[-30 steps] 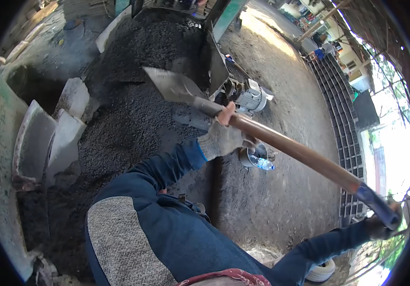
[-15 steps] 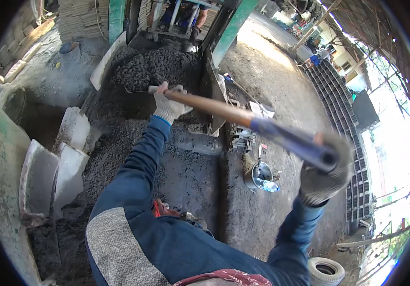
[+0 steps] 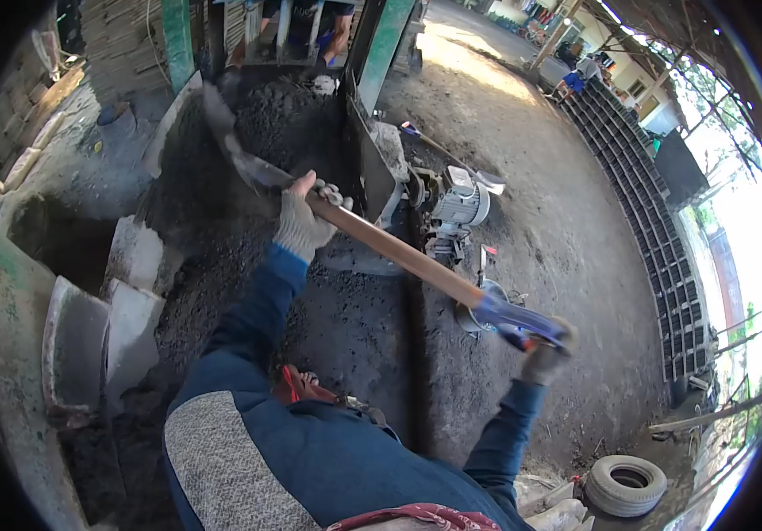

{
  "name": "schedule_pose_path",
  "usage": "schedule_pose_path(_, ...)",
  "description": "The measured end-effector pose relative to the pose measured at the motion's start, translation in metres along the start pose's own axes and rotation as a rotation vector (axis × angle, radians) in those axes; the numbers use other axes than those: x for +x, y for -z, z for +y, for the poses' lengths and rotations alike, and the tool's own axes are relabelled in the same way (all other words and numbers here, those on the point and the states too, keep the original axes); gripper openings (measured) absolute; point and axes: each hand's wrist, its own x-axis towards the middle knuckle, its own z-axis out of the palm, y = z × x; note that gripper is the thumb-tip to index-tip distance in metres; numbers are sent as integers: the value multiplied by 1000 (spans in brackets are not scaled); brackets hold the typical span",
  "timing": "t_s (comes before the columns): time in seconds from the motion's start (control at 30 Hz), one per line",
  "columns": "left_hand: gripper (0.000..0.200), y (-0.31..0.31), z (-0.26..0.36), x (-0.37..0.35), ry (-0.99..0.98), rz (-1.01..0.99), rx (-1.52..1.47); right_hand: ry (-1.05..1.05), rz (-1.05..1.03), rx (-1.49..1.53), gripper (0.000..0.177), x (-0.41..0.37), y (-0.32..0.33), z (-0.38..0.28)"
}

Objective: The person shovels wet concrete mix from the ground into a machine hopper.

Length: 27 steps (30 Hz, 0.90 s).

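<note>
I hold a shovel with a brown wooden shaft (image 3: 399,252) and a blue end grip. My left hand (image 3: 301,221), in a grey knit glove, grips the shaft just behind the metal blade (image 3: 239,150). My right hand (image 3: 545,350), also gloved, is closed around the blue grip. The blade is raised and tilted over a heap of dark gravel mix (image 3: 266,124) in a metal hopper. My blue sleeves and grey chest panel fill the lower view.
An electric motor (image 3: 461,205) and a small bucket (image 3: 478,310) sit right of the hopper. Concrete slabs (image 3: 129,257) lean at left. Rows of moulded blocks (image 3: 655,221) line the right side. A tyre (image 3: 629,482) lies at lower right. A person's legs (image 3: 328,26) stand behind the hopper.
The shovel swung forward toward the hopper, then drew back with the blade lifted at the heap's upper left. My right hand dropped lower and nearer my body.
</note>
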Motion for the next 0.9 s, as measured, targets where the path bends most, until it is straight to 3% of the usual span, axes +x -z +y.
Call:
schedule_pose_path(0.03,28,-3,-13,-25,11,-71,-29,275,32,-135,35,23,27,1)
schedule_pose_path(0.07,27,-3,-25,-40,63,-90,-91,538,85,-197,42,48,37,-44)
schedule_pose_path(0.13,27,1,-44,-67,149,-121,-225,739,73,-179,50,82,48,-117)
schedule_pose_path(0.17,28,1,-50,-77,170,-134,-217,895,-34,-56,53,98,44,-150)
schedule_pose_path(0.2,29,0,-57,-86,185,-145,-212,871,4,-51,53,113,44,-163)
schedule_pose_path(0.27,32,1,-55,-90,187,-177,-232,1047,-122,-5,29,140,31,-202)
schedule_pose_path(0.4,37,8,-18,-68,95,-264,-355,1286,-299,193,16,171,-23,-269)
schedule_pose_path(0.43,37,11,-3,-59,62,-287,-394,1406,-249,251,21,171,-41,-280)
schedule_pose_path(0.47,40,16,16,-47,23,-251,-381,1370,-258,296,17,161,-62,-285)
schedule_pose_path(0.57,42,29,42,-23,-103,-320,-269,1529,-617,119,38,128,-108,-324)
schedule_pose_path(0.63,40,30,38,-21,-40,-253,-311,1443,-583,-36,37,137,-91,-300)
schedule_pose_path(0.73,36,40,32,-6,17,-153,-292,1057,-437,52,31,109,-89,-264)
schedule_pose_path(0.83,32,43,37,14,-3,-91,-239,997,-331,88,28,80,-82,-220)
schedule_pose_path(0.9,27,30,43,22,-22,32,-210,934,-259,-4,40,65,-77,-169)
